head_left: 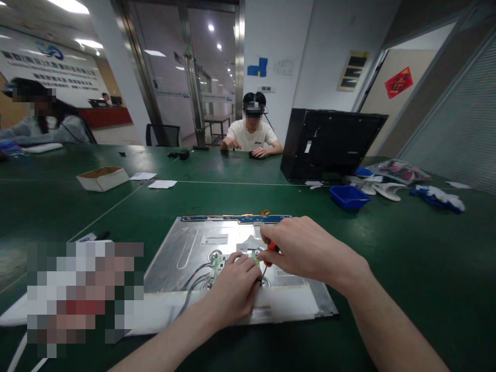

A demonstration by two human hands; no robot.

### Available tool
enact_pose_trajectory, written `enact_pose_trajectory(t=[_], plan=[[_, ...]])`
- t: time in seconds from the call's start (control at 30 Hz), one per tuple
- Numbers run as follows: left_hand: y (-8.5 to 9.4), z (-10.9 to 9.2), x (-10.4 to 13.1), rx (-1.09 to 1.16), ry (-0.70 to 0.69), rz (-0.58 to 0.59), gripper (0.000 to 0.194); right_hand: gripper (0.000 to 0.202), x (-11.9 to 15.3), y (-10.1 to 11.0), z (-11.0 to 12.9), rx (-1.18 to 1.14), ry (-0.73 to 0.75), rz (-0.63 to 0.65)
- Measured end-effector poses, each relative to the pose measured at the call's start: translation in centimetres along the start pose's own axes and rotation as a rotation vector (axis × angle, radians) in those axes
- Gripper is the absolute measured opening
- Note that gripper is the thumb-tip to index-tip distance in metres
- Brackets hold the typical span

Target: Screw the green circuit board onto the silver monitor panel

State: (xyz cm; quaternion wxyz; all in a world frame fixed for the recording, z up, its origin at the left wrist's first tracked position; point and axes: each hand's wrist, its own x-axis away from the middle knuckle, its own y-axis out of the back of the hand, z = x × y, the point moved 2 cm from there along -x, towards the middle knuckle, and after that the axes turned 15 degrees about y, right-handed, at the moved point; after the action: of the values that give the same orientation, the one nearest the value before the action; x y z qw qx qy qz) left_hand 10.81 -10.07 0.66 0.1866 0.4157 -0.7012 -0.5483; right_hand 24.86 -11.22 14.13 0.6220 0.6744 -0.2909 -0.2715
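Screwdriver [272,247] in right hand [302,245] — open-topped box [101,183], blue tray [351,202] beyond.

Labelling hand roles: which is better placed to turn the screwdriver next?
Probably the right hand: it holds the screwdriver, shaft angled down toward the metal-backed panel. The left hand covers part of the green circuit board.

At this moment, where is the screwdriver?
In the head view, below and right of centre, the screwdriver is in the right hand, over the metal panel, beside the left hand.
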Motion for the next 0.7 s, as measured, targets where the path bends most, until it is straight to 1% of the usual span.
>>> enact_pose_trajectory(t=[0.13, 0.23, 0.37, 0.43, 0.5, 0.6, 0.7], plan=[[-0.06, -0.03, -0.03, -0.001, -0.001, 0.005, 0.01, 0.012, 0.36, 0.06, -0.09, -0.037, 0.049, 0.011], [-0.12, -0.04, -0.04, -0.003, -0.007, 0.008, 0.009, 0.01, 0.38, 0.0, -0.05, -0.042, 0.083, 0.006], [-0.18, -0.05, -0.02, -0.009, -0.008, 0.005, 0.01, 0.01, 0.35, -0.09, 0.15, -0.059, 0.189, -0.029], [-0.2, -0.05, -0.02, -0.011, -0.005, 0.005, 0.01, 0.01, 0.36, -0.1, 0.24, -0.067, 0.218, -0.033], [-0.2, -0.04, -0.02, -0.01, -0.003, 0.004, 0.01, 0.009, 0.3, -0.1, 0.3, -0.051, 0.199, -0.026], [-0.16, 0.0, -0.01, -0.004, -0.006, 0.002, 0.009, 0.008, -0.03, -0.08, 0.3, -0.002, 0.089, -0.007], [-0.13, 0.05, 0.02, 0.009, -0.005, 0.0, 0.008, 0.022, -0.32, -0.05, 0.26, 0.035, -0.019, 0.02]])
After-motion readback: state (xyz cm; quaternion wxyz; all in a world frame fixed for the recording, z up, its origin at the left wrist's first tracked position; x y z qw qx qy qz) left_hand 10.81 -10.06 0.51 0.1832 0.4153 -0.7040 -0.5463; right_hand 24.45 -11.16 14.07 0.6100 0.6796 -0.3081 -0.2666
